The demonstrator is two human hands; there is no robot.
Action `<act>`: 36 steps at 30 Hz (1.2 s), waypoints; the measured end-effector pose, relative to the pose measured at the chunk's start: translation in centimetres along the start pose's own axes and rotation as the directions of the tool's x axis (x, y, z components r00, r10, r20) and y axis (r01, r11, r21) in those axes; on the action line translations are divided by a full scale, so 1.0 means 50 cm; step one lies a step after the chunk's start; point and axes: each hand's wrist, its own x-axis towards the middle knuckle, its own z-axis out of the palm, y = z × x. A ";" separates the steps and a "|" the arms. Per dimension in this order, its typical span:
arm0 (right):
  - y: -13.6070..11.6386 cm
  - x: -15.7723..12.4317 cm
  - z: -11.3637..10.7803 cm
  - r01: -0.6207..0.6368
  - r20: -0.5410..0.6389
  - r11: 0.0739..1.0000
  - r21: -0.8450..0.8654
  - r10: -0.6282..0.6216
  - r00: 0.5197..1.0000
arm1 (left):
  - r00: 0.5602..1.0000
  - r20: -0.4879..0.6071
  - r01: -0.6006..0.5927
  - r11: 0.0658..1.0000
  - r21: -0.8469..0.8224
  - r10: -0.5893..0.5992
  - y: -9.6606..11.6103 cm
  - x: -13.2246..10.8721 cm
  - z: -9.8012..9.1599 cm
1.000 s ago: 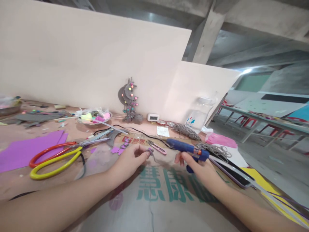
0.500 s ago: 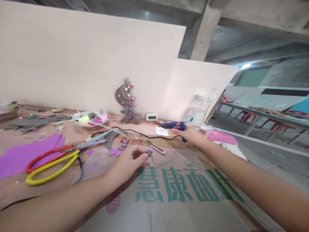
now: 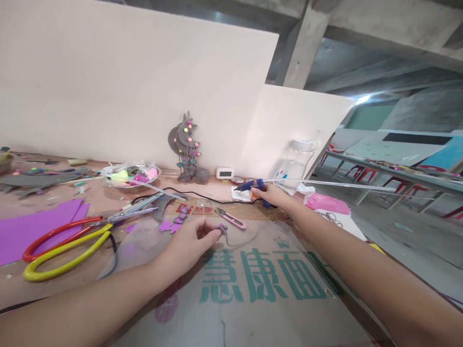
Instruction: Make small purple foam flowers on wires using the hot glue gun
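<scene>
Between thumb and fingertips, my left hand (image 3: 197, 239) pinches a small purple-and-grey felt piece (image 3: 221, 228) just above a clear sheet. Grey yarn (image 3: 249, 241) trails from that piece across the sheet. My right hand (image 3: 274, 196) is wrapped round a blue glue gun (image 3: 257, 185) near the back of the table, its nozzle pointing left over a small white card (image 3: 240, 193). A long clear glue stick (image 3: 325, 183) runs out of the gun's rear. Pink thread snips (image 3: 232, 220) lie beyond my left hand. Purple felt cutouts (image 3: 172, 225) lie to its left.
Large scissors (image 3: 68, 249) with red and yellow handles lie left beside purple felt sheets (image 3: 43, 226). Behind stand a bowl (image 3: 150, 183) of coloured materials, a grey moon ornament (image 3: 187, 144), a timer (image 3: 225, 173) and a clear bottle (image 3: 294, 161). A black cord (image 3: 202, 193) crosses the table.
My right hand has shifted slightly left, and the glue gun's nozzle has tipped downward over the white card. My left hand keeps its pinch on the felt piece. The camera view has shifted slightly.
</scene>
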 end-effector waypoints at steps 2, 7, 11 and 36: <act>0.000 -0.013 -0.008 0.029 -0.005 0.997 -0.071 -0.030 1.000 | 1.000 0.001 -0.007 1.000 -0.005 0.007 0.000 -0.002 0.000; -0.013 -0.062 -0.025 0.051 -0.066 0.955 -0.292 -0.073 0.995 | 0.999 0.017 0.027 0.999 -0.032 -0.027 -0.003 -0.003 0.000; -0.044 -0.116 -0.030 0.075 -0.108 0.906 -0.417 -0.131 0.985 | 0.999 0.018 0.029 0.999 -0.014 -0.029 -0.004 -0.004 0.000; -0.176 -0.300 0.042 0.466 -0.194 0.779 0.420 -0.424 0.885 | 0.999 -0.002 -0.046 0.998 0.034 0.046 0.005 -0.011 -0.004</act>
